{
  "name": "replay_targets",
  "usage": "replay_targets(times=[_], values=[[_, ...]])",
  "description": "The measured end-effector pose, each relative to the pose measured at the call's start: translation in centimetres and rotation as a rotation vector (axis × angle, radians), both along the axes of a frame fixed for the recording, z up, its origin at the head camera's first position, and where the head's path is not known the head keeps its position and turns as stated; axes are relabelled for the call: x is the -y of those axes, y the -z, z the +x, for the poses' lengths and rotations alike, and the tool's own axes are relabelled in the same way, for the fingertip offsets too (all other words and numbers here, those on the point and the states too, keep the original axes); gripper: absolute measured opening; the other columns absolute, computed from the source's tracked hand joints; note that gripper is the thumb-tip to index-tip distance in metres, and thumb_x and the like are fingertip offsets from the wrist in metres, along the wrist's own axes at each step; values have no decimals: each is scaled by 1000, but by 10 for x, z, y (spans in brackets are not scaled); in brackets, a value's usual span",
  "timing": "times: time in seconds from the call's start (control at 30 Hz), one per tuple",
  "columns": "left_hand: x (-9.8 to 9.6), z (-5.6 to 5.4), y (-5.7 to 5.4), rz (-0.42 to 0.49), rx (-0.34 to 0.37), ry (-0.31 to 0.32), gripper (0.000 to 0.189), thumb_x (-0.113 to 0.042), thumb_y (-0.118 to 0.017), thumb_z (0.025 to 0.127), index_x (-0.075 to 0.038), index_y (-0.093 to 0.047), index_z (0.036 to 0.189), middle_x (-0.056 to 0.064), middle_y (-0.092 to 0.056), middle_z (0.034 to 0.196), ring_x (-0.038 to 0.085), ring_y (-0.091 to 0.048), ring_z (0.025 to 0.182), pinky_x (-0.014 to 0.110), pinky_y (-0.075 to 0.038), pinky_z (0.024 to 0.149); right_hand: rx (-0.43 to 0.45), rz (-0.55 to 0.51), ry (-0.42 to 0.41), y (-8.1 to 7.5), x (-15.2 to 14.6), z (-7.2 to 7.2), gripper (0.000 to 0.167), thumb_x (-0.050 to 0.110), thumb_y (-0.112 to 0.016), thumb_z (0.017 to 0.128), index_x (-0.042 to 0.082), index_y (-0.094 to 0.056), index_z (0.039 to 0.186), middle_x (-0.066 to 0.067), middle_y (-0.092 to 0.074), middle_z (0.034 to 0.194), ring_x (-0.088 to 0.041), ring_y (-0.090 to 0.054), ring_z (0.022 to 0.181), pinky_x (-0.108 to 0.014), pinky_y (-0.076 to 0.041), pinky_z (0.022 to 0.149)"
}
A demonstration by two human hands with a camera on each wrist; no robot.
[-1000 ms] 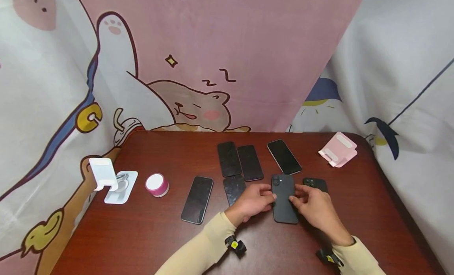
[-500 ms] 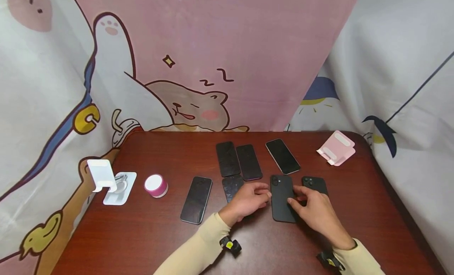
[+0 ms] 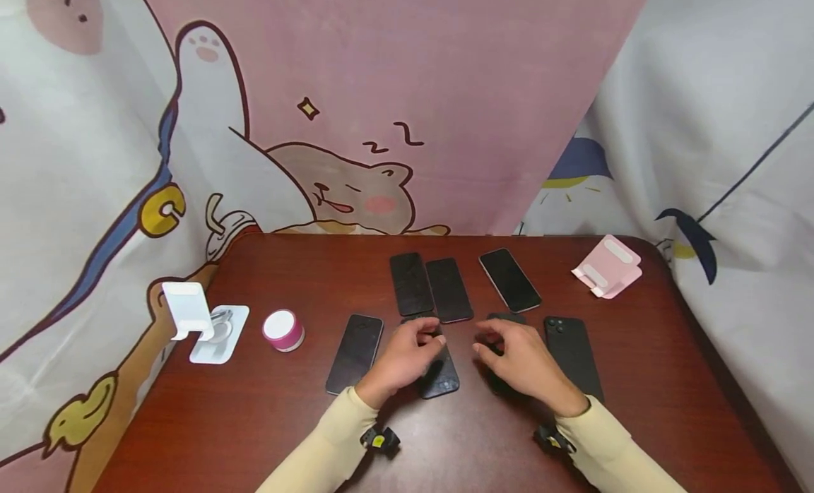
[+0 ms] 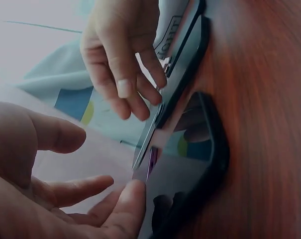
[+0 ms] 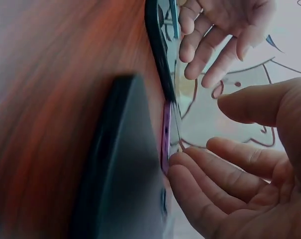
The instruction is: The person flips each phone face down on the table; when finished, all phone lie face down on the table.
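My left hand [image 3: 402, 353] hovers with parted fingers over a phone [image 3: 444, 378] that lies screen up in the front middle, partly covered by the hand. In the left wrist view the left thumb [image 4: 60, 137] stands apart from the fingers, and nothing is between them. My right hand [image 3: 524, 357] is above a black phone [image 3: 509, 317] lying back up and mostly hidden beneath it. Its fingers are loosely bent and hold nothing in the right wrist view. Just right of that hand is another black phone [image 3: 575, 359], camera side up.
Three dark phones lie along the back: one on the left [image 3: 410, 284], one in the middle [image 3: 449, 289], one on the right [image 3: 509, 280]. Another phone [image 3: 355, 353] lies left of my left hand. A pink-and-white jar [image 3: 283, 330], a white stand [image 3: 187, 309] and a pink stand [image 3: 608, 267] flank them.
Both hands have left the sides of the black phone they were touching. They have shifted left, the left one over the front middle phone, uncovering the phone on the right.
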State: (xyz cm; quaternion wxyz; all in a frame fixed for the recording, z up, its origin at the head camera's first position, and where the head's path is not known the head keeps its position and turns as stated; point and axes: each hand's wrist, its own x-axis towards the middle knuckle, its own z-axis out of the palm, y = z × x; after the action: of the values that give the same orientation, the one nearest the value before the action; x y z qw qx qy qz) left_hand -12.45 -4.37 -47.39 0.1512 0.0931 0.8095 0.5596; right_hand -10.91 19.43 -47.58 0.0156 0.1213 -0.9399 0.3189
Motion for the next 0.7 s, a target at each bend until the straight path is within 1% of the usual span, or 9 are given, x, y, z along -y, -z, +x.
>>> replay_targets(times=[0.1, 0.2, 0.27, 0.37, 0.47, 0.57, 0.67, 0.7], values=[[12, 2, 1, -14, 17, -35, 51, -25, -67, 103, 2, -59, 146, 21, -65, 139, 32, -67, 120, 43, -59, 94, 32, -31, -29, 6, 12, -7, 37, 21, -80, 94, 8, -74, 128, -6, -78, 110, -19, -74, 96, -40, -62, 81], [24, 4, 2, -3, 39, -69, 52, -25, -67, 103, 2, -57, 146, 23, -65, 139, 31, -67, 120, 38, -59, 88, 52, -32, -53, 11, 22, -13, 35, 20, -79, 94, 9, -74, 127, -5, -77, 111, -18, -72, 96, -39, -61, 82], [31, 5, 2, 18, 53, -92, 53, -24, -68, 102, 4, -56, 146, 25, -64, 139, 32, -67, 118, 38, -60, 84, 63, -23, -67, 13, 27, -16, 36, 21, -79, 95, 9, -74, 128, -6, -76, 113, -19, -71, 98, -40, -60, 84], [40, 8, 2, 37, 73, -106, 57, -24, -68, 102, 6, -53, 148, 28, -61, 141, 33, -67, 118, 40, -61, 83, 77, -17, -78, 15, 34, -21, 39, 23, -79, 95, 9, -72, 131, -6, -75, 116, -20, -69, 101, -43, -58, 86], [45, 12, 2, 61, 109, -103, 62, -24, -68, 102, 8, -47, 151, 31, -56, 147, 35, -67, 121, 44, -63, 87, 90, -11, -82, 14, 39, -24, 43, 24, -78, 95, 8, -70, 135, -7, -75, 118, -22, -68, 104, -44, -57, 87], [45, 15, 3, 103, 157, -102, 64, -23, -66, 104, 10, -43, 153, 33, -52, 150, 38, -64, 125, 47, -62, 93, 96, -4, -75, 13, 44, -27, 48, 24, -79, 95, 6, -67, 138, -10, -74, 121, -25, -67, 107, -47, -57, 88], [44, 15, 4, 153, 194, -102, 64, -20, -63, 105, 11, -40, 155, 35, -49, 150, 42, -60, 131, 50, -61, 98, 94, 2, -74, 15, 47, -30, 54, 24, -80, 94, 4, -64, 141, -15, -70, 134, -31, -66, 116, -53, -55, 96], [43, 15, 3, 164, 202, -103, 64, -20, -63, 105, 11, -39, 155, 35, -49, 150, 43, -59, 133, 50, -61, 99, 95, 1, -74, 15, 48, -30, 55, 24, -80, 94, 4, -64, 142, -16, -70, 136, -31, -66, 117, -54, -55, 97]])
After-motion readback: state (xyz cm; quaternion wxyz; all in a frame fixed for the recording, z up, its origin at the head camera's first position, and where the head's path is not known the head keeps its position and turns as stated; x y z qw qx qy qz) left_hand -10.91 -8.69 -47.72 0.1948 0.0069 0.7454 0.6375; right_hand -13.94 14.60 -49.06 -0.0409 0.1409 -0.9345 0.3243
